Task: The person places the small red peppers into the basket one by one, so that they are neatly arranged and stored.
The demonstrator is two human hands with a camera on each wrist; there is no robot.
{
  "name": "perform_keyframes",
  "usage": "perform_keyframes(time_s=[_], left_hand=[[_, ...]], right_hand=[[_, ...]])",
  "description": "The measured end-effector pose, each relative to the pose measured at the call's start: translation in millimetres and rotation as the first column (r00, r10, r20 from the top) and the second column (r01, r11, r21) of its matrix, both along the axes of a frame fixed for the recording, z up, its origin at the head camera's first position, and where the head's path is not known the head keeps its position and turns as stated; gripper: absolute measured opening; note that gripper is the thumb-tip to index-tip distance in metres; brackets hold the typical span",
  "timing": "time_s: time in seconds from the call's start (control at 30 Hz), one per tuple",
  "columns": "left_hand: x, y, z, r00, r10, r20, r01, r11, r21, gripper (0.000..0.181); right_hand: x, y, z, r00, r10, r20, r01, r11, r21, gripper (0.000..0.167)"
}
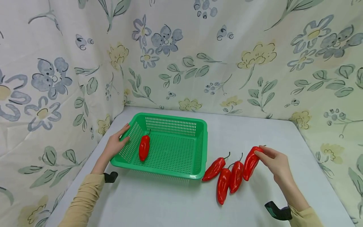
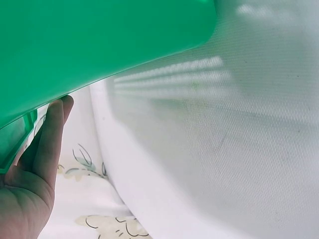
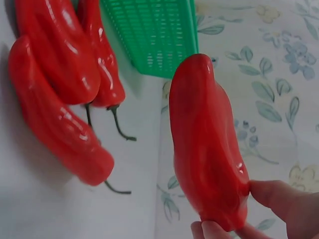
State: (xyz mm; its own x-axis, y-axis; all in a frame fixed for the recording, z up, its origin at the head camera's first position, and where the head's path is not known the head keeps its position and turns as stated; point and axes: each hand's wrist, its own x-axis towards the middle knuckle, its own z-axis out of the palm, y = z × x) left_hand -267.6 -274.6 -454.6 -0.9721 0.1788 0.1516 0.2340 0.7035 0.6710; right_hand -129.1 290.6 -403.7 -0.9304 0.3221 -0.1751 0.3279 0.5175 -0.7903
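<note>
Floral cloth (image 1: 181, 47) stands behind and beside a white desk (image 1: 170, 201). On the desk is a green perforated basket (image 1: 158, 170), its left rim held by the left grip (image 1: 117, 143), thumb inside. The right grip (image 1: 275, 161) pinches a red pepper (image 1: 250, 164) near its stem end, raised to the basket's right. Three loose peppers (image 1: 223, 186) lie clustered between; one further pepper (image 1: 144, 148) rests inside the basket, toward its left wall. Smallest are the thin dark stems (image 3: 117, 122).
</note>
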Motion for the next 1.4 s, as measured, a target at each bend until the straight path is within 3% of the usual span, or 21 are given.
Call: perform_keyframes(time_s=[0.8, 1.13, 1.4], left_hand=[[-0.8, 2.1, -1.8, 1.0, 0.014, 0.007, -0.014, 1.0, -0.015, 0.055], [-0.2, 2.2, -1.5, 1.0, 0.022, 0.012, -0.021, 1.0, -0.022, 0.055], [-0.3, 0.6, -1.4, 1.0, 0.022, 0.005, -0.022, 1.0, -0.018, 0.054]], right_hand=[[-31.2, -77, 20.3, 0.994, 0.078, -0.074, -0.089, 0.984, -0.155, 0.055], [-44.6, -115, 16.9, 0.987, 0.124, -0.102, -0.144, 0.963, -0.228, 0.051], [-57.3, -150, 15.0, 0.99, 0.099, -0.097, -0.124, 0.943, -0.31, 0.046]])
